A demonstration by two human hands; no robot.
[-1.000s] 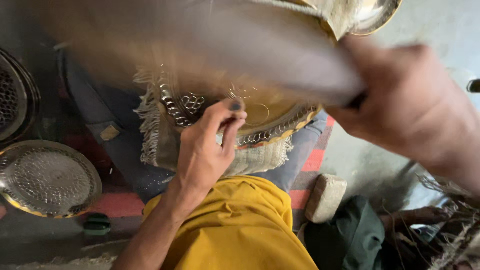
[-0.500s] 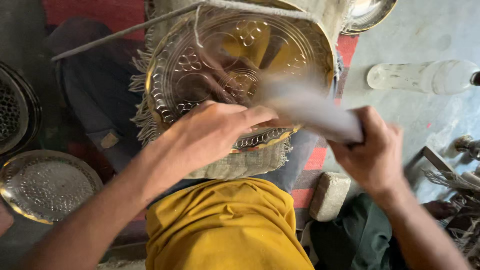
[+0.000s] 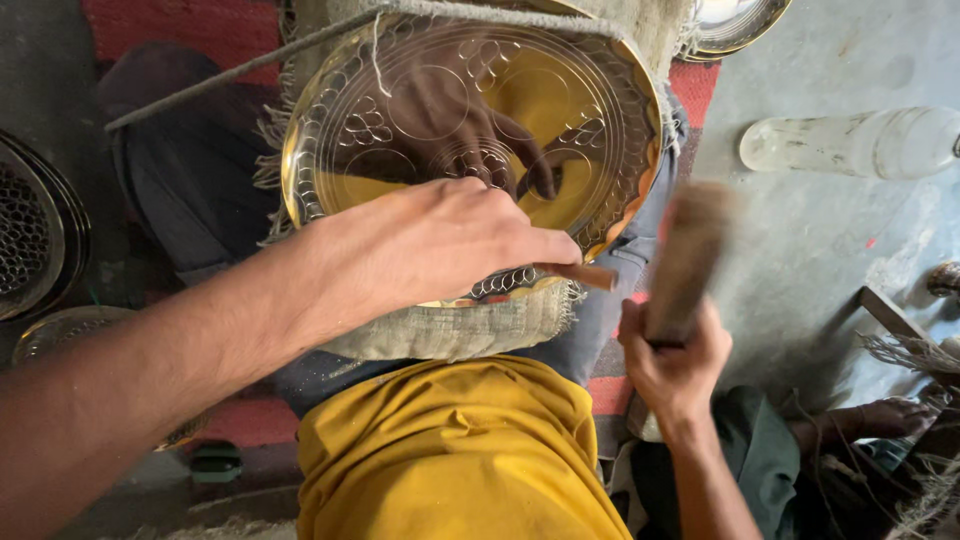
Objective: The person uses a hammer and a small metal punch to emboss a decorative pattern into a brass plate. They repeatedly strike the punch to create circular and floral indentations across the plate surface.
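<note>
Nearest to us is our yellow cloth garment [image 3: 455, 455], and just beyond it our two hands work, apart from each other. Our right hand [image 3: 672, 362] is closed around the handle of a blurred wooden mallet [image 3: 688, 255], whose long axis stands nearly upright in the picture, leaning a little to the right, the head away from us. To the right of it the grey concrete floor [image 3: 800, 250] is free, so there is open room on that side.

Our left hand [image 3: 440, 245] comes from the left and is clamped on a thin wooden-handled punch tool [image 3: 580, 274]. The tool lies almost level and points to the right, its tip at the near rim of the round, shiny brass plate with engraved flower circles [image 3: 600, 120]. The plate rests on a frayed beige sackcloth pad [image 3: 450, 330] on our lap and shows the reflection of the hand. The gap between the tool tip and the mallet is small.

At the left edge lie perforated round metal trays [image 3: 30, 235], close to our forearm. Farther, a thin grey rod [image 3: 230, 78] crosses the upper left rim of the plate. At the far right a clear plastic bottle [image 3: 850, 142] lies on its side on the floor, and another shiny metal plate [image 3: 735, 22] shows at the top edge.
</note>
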